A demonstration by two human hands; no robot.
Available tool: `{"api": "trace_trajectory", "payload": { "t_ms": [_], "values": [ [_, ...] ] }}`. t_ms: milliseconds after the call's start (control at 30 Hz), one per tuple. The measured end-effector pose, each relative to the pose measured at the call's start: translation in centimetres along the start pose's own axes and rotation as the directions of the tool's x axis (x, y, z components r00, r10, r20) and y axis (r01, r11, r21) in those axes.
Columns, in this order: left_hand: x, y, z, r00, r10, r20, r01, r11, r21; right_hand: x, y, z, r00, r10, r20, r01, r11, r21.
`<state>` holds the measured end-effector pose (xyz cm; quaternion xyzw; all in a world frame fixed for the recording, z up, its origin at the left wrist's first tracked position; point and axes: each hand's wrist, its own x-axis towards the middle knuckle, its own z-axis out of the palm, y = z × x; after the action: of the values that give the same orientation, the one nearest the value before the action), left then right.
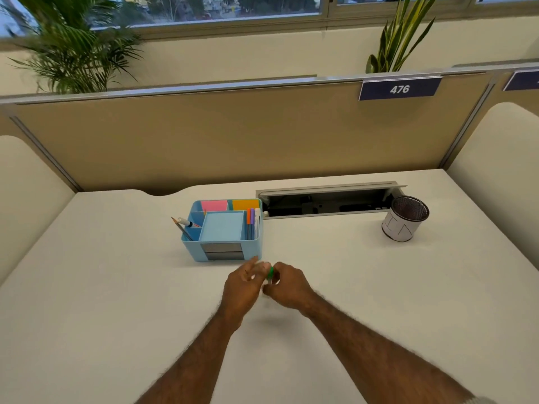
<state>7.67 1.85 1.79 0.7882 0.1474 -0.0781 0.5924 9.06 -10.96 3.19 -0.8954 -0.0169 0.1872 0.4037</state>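
Both hands meet over the white desk point(116, 287), just in front of a light blue desk organizer point(224, 228). My right hand point(287, 282) grips a small object with a green part point(271, 272) and a white part below it; the blur hides what it is. My left hand point(243, 282) is beside it, fingers loosely spread toward the green part, touching or nearly touching it. The organizer holds pink and orange sticky notes, a pencil point(181, 228), a white marker point(186, 222) and several coloured pens point(251, 221).
A black mesh pen cup point(405, 218) with a white wrap stands at the right. An open cable tray point(326, 202) is set into the desk behind the organizer. A tan partition point(233, 135) labelled 476 closes the far edge, with plants behind it.
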Motion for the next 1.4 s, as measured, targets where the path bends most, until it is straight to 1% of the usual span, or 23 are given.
{"api": "trace_trajectory", "payload": {
  "t_ms": [33, 100, 133, 167, 200, 267, 333, 400, 467, 533, 600, 700, 833, 1000, 1067, 1167, 1267, 1367, 1400],
  "values": [
    [0.6, 0.3, -0.6, 0.996, 0.024, -0.081, -0.017, 0.996, 0.083, 0.7, -0.6, -0.2, 0.999, -0.025, -0.022, 0.026, 0.999, 0.030],
    [1.9, 0.9, -2.2, 0.966, 0.100, -0.240, -0.030, 0.960, 0.279, 2.2, -2.0, -0.4, 0.996, -0.068, -0.065, 0.076, 0.989, 0.129],
    [2.3, 1.1, -3.1, 0.949, 0.143, -0.281, -0.036, 0.935, 0.354, 2.9, -2.8, -0.5, 0.992, -0.092, -0.083, 0.105, 0.978, 0.179],
    [2.8, 1.1, -4.0, 0.939, 0.179, -0.294, -0.045, 0.910, 0.411, 3.6, -3.7, -0.5, 0.988, -0.115, -0.103, 0.136, 0.966, 0.219],
    [3.2, 1.1, -4.9, 0.935, 0.211, -0.284, -0.056, 0.881, 0.471, 4.3, -4.6, -0.5, 0.982, -0.139, -0.129, 0.167, 0.955, 0.246],
    [3.9, 0.9, -6.2, 0.942, 0.255, -0.217, -0.070, 0.783, 0.618, 5.8, -6.0, -0.5, 0.970, -0.156, -0.185, 0.204, 0.938, 0.280],
    [4.4, 0.7, -6.9, 0.953, 0.248, -0.173, -0.049, 0.691, 0.721, 7.3, -7.2, -0.4, 0.963, -0.132, -0.236, 0.202, 0.931, 0.303],
    [4.7, 0.5, -7.2, 0.967, 0.207, -0.146, -0.021, 0.640, 0.768, 8.6, -8.0, -0.3, 0.957, -0.119, -0.263, 0.196, 0.937, 0.289],
    [4.8, 0.1, -7.5, 0.973, 0.194, -0.121, -0.020, 0.600, 0.800, 9.7, -8.6, -0.1, 0.955, -0.140, -0.261, 0.211, 0.941, 0.265],
    [4.9, -0.2, -7.6, 0.972, 0.201, -0.118, -0.023, 0.587, 0.809, 10.5, -9.0, 0.2, 0.948, -0.174, -0.268, 0.240, 0.942, 0.234],
    [5.1, -0.3, -7.7, 0.970, 0.210, -0.122, -0.026, 0.590, 0.807, 11.2, -9.2, 0.4, 0.940, -0.196, -0.278, 0.251, 0.952, 0.176],
    [5.2, -0.5, -7.6, 0.968, 0.220, -0.123, -0.035, 0.602, 0.798, 11.9, -9.1, 0.8, 0.940, -0.194, -0.279, 0.215, 0.976, 0.045],
    [4.9, -1.1, -7.3, 0.964, 0.230, -0.133, -0.036, 0.609, 0.792, 12.4, -8.6, 1.2, 0.945, -0.207, -0.254, 0.191, 0.978, -0.087],
    [4.5, -1.0, -6.6, 0.962, 0.237, -0.134, -0.042, 0.616, 0.786, 12.4, -8.2, 0.9, 0.950, -0.213, -0.227, 0.190, 0.974, -0.119],
    [4.4, -0.8, -6.6, 0.966, 0.227, -0.126, -0.041, 0.612, 0.790, 12.1, -7.8, 0.5, 0.944, -0.232, -0.237, 0.202, 0.969, -0.145],
    [4.2, -0.3, -6.8, 0.968, 0.228, -0.108, -0.049, 0.591, 0.805, 11.4, -6.9, -0.8, 0.919, -0.267, -0.289, 0.215, 0.956, -0.199],
    [4.0, 1.1, -7.0, 0.978, 0.195, -0.078, -0.049, 0.573, 0.818, 10.1, -6.1, -3.3, 0.907, -0.268, -0.325, 0.193, 0.950, -0.247],
    [4.0, 3.3, -7.0, 0.988, 0.148, -0.038, -0.056, 0.579, 0.814, 8.7, -5.3, -6.2, 0.897, -0.311, -0.315, 0.196, 0.917, -0.347],
    [3.9, 4.4, -7.0, 0.989, 0.146, -0.023, -0.064, 0.567, 0.821, 8.1, -5.3, -7.5, 0.892, -0.327, -0.312, 0.195, 0.901, -0.387]
  ]
}}
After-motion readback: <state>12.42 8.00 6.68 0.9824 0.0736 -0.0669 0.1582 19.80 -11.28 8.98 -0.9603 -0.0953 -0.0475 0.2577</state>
